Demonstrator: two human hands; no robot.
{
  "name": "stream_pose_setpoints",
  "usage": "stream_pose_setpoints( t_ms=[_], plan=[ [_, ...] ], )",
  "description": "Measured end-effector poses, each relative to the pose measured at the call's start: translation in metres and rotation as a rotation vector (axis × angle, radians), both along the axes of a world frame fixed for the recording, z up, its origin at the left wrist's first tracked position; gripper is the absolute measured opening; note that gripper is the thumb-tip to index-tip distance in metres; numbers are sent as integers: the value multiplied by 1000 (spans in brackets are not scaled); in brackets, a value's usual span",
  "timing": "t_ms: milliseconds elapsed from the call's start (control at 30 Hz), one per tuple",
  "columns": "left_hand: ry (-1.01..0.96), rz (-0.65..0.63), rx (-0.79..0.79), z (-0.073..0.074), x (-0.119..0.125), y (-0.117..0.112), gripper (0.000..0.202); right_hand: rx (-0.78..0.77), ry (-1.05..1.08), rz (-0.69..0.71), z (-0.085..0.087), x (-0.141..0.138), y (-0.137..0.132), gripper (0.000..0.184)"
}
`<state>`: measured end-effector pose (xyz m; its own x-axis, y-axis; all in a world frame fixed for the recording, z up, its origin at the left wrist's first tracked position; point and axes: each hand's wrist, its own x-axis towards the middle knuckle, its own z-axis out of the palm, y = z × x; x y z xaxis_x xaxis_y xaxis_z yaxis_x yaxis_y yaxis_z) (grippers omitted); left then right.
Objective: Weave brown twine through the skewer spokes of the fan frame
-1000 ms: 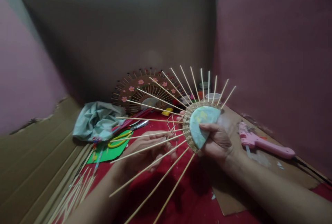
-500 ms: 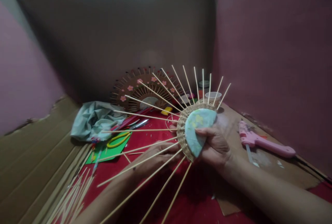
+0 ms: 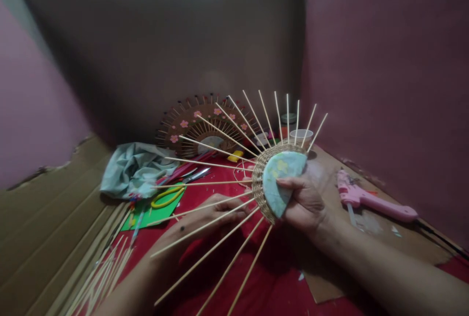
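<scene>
A half-round fan frame [image 3: 280, 186] is covered in pale blue cloth with a yellow flower, and thin wooden sticks spread out from its curved edge. Woven tan cord [image 3: 259, 172] runs in a band between the sticks along that edge. My right hand [image 3: 306, 203] grips the straight side, thumb on the cloth face. Behind the lower left sticks, my left hand [image 3: 220, 213] has its fingers bent close to the woven band; what they hold is hidden. A thin loop of cord [image 3: 236, 174] shows just left of the band.
A decorated fan [image 3: 190, 123] stands against the back. Scissors [image 3: 166, 198] lie on green paper [image 3: 141, 218], beside a crumpled cloth [image 3: 135, 172]. Loose sticks [image 3: 104, 277] are at lower left. On cardboard at right rests a pink glue gun [image 3: 377, 203]; a white cup [image 3: 301, 135] stands behind.
The fan frame has shifted and turned slightly, its left sticks moving a little to the right. My left hand has moved slightly up and left. The right hand keeps its grip.
</scene>
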<state>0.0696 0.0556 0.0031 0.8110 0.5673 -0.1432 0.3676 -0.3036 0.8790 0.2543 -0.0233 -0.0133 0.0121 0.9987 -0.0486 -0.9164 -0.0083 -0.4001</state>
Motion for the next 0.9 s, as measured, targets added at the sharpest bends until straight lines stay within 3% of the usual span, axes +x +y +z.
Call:
stream_pose_setpoints(
  t_ms=[467,700,900],
  plan=[
    [129,1,-74,9,-22,23,29,-44,24,-85,2,3,5,23],
    [207,-71,-10,21,-41,25,26,-52,24,-104,2,6,5,22],
    [137,-183,149,25,-55,17,17,-80,41,-155,5,6,6,31]
  ],
)
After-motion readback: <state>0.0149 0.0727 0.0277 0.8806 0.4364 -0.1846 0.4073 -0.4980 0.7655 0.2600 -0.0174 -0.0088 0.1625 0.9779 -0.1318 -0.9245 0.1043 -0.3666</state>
